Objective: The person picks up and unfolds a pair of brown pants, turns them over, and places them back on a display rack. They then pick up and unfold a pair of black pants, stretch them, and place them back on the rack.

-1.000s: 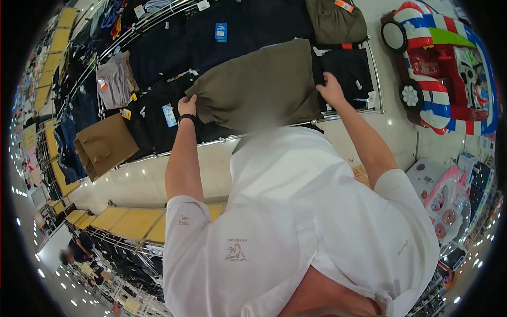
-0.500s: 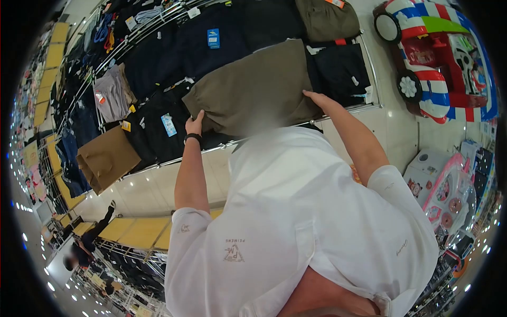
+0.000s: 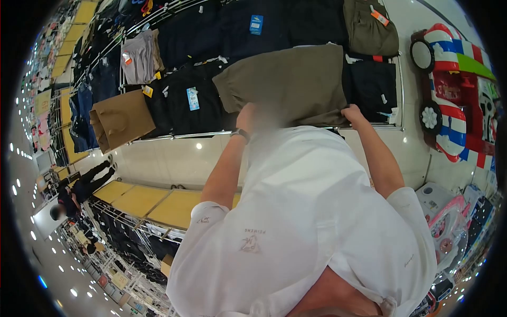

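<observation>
Folded olive-brown trousers (image 3: 296, 76) lie spread over stacks of dark clothes on a rack shelf, with a gathered edge at their left end. My left hand (image 3: 246, 117), with a band on its wrist, is closed at their near edge towards the left; a blurred patch covers part of its fingers. At the near right corner, my right hand (image 3: 353, 114) pinches the cloth, which bunches up a little there. Black folded trousers (image 3: 372, 87) sit just right of the olive pair. Dark trousers with a light blue tag (image 3: 193, 99) lie to the left.
A brown paper bag (image 3: 121, 119) hangs at the rack's front left. Grey folded garments (image 3: 140, 57) and another tagged olive pair (image 3: 372, 26) lie farther back. A metal rail (image 3: 185, 136) runs along the front. A toy car (image 3: 454, 95) stands at right; a person (image 3: 79, 193) is at far left.
My left hand has moved from the trousers' left end inward along the near edge. My right hand has come down to the near right corner. The whole view has shifted.
</observation>
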Action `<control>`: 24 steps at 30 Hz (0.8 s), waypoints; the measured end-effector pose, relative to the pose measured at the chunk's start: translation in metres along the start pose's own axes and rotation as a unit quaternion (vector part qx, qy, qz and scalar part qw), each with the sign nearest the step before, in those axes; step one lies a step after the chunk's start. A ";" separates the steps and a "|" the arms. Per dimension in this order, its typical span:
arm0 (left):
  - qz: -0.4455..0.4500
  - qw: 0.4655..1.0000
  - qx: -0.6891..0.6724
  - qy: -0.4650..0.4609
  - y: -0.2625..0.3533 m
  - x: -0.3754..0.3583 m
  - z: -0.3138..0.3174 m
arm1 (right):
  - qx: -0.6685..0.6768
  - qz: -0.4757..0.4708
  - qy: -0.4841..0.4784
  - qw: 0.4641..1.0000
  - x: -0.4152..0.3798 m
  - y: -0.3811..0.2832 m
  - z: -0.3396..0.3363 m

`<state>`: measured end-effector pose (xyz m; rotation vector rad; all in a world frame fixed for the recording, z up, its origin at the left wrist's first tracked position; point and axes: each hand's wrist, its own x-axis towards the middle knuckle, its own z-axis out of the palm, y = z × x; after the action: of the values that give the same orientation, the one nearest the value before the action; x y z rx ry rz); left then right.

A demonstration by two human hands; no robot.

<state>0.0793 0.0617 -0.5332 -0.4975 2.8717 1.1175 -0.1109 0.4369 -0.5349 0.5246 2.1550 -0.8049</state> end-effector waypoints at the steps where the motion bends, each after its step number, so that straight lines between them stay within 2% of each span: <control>1: 0.000 1.000 -0.003 -0.001 0.001 0.000 0.003 | 0.028 -0.025 -0.028 0.999 -0.006 0.000 -0.007; 2: -0.001 1.000 -0.003 0.005 0.001 0.001 0.003 | 0.057 -0.050 -0.056 0.996 -0.009 0.002 -0.013; 3: -0.002 1.000 -0.003 0.010 -0.001 0.002 0.005 | 0.056 -0.046 -0.051 0.996 -0.011 0.004 -0.016; 5: -0.010 1.000 -0.005 0.004 -0.009 0.003 0.007 | 0.085 -0.109 -0.038 0.990 -0.016 0.009 -0.022; 8: 0.002 1.000 0.006 -0.021 -0.014 0.002 0.009 | 0.153 -0.254 -0.034 0.954 -0.012 0.032 -0.024; 10: 0.025 0.999 0.019 -0.016 -0.005 0.001 0.005 | 0.024 -0.286 0.002 0.958 -0.042 0.017 -0.038; 12: 0.026 0.999 0.032 -0.011 0.009 -0.001 0.002 | 0.021 -0.336 -0.010 0.942 -0.038 0.026 -0.039; 16: 0.037 0.997 0.067 -0.003 0.025 -0.004 0.003 | -0.015 -0.320 -0.024 0.947 -0.039 0.032 -0.040; 18: 0.042 0.998 0.053 -0.018 0.031 -0.005 0.005 | -0.072 -0.271 -0.098 0.955 -0.031 0.034 -0.037; 19: 0.045 0.998 0.050 -0.017 0.031 -0.005 0.008 | -0.071 -0.272 -0.097 0.955 -0.032 0.032 -0.034; 21: 0.046 0.997 0.050 -0.022 0.032 -0.005 0.009 | -0.043 -0.173 -0.065 0.982 -0.036 0.023 -0.022; 22: 0.045 0.997 0.048 -0.027 0.034 -0.006 0.009 | -0.043 -0.173 -0.065 0.982 -0.032 0.021 -0.018; 24: 0.042 0.997 0.053 -0.030 0.038 -0.009 0.008 | -0.068 -0.128 0.008 0.989 -0.017 0.021 -0.009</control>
<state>0.0756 0.0955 -0.5130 -0.3365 2.9052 0.9672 -0.0921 0.4567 -0.5249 0.1876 2.3026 -0.7846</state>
